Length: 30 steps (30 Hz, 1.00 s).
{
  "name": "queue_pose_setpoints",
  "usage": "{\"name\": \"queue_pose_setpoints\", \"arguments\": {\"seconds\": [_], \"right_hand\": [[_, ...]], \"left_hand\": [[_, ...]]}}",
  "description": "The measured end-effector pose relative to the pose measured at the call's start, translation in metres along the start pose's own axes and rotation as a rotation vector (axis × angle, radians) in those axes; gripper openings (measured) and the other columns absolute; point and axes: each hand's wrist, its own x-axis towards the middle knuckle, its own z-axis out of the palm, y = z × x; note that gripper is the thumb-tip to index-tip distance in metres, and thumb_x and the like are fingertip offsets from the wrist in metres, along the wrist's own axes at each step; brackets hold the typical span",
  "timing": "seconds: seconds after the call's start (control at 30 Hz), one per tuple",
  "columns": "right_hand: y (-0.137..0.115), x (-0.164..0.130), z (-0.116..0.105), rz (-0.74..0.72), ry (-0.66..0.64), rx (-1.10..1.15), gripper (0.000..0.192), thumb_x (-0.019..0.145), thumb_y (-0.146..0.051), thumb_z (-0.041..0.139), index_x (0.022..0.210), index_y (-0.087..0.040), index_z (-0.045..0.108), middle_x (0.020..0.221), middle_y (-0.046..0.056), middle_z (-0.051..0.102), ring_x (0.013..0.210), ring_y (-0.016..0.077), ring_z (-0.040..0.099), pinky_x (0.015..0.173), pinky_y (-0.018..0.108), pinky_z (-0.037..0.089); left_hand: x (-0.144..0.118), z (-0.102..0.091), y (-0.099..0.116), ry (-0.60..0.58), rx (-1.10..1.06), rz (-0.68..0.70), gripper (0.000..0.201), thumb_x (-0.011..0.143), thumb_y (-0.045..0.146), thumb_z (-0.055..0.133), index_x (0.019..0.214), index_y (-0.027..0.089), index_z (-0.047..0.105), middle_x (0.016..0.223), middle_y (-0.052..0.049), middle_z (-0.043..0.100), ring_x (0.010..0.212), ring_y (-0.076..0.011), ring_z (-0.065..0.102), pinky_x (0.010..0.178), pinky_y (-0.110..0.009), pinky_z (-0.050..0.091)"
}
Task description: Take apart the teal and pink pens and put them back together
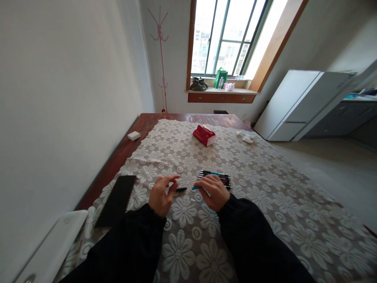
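Note:
My left hand (161, 194) is held over the cloth with its thumb and index finger pinched together. Whatever may be between those fingertips is too small to make out. Just right of the thumb is a short black pen part (181, 189); I cannot tell whether the hand touches it. My right hand (213, 192) is closed around a blue pen piece (195, 188), whose end sticks out to the left. Behind and partly under the right hand lies a row of several pens (215, 173), dark with coloured parts, side by side.
A flowered tablecloth (179, 253) covers the wooden table (113, 167). A dark flat tablet-like object (116, 201) lies left of my hands, near a white plastic lid-like object (55, 245). Further back are a red tissue pack (203, 135), a white box (134, 135) and crumpled white tissues (246, 137).

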Motion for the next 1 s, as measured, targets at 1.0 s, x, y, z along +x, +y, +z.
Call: {"name": "queue_pose_setpoints", "arguments": {"seconds": [1.0], "right_hand": [[-0.0060,0.0020,0.0048,0.067,0.067,-0.014,0.018,0.094,-0.013,0.044,0.104,-0.020,0.058,0.095,0.007,0.066,0.089,0.0214,0.059,0.078,0.033,0.039]], "left_hand": [[-0.0007,0.0074,0.0022,0.015,-0.558,-0.197,0.016,0.088,0.031,0.059,0.099,0.019,0.057,0.087,-0.003,0.068,0.077,-0.0161,0.066,0.070,-0.028,0.052]]}}
